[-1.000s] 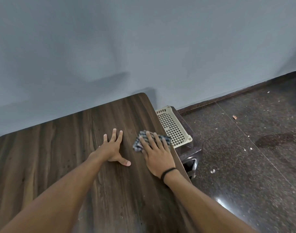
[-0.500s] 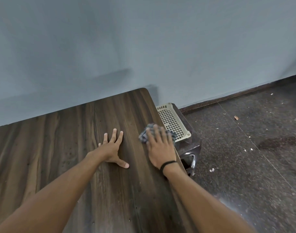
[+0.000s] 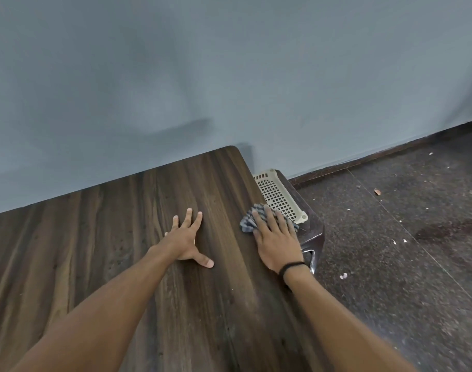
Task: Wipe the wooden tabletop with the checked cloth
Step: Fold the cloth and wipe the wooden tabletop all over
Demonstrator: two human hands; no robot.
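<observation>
The dark wooden tabletop (image 3: 122, 264) fills the lower left, its right edge running diagonally down the middle. My right hand (image 3: 276, 237) lies flat on the bunched blue-and-white checked cloth (image 3: 247, 222), pressing it onto the table right at that edge; most of the cloth is hidden under my fingers. My left hand (image 3: 185, 238) rests flat on the wood to the left of the cloth, fingers spread, holding nothing. A black band circles my right wrist.
A cream perforated plastic basket (image 3: 279, 197) sits on a dark stool (image 3: 312, 232) just beyond the table's right edge. A grey-blue wall stands behind the table. The dark stone floor (image 3: 390, 264) on the right carries scattered bits of debris.
My right hand has slid the cloth rightward to the table's right edge. My left hand has stayed planted in the same place.
</observation>
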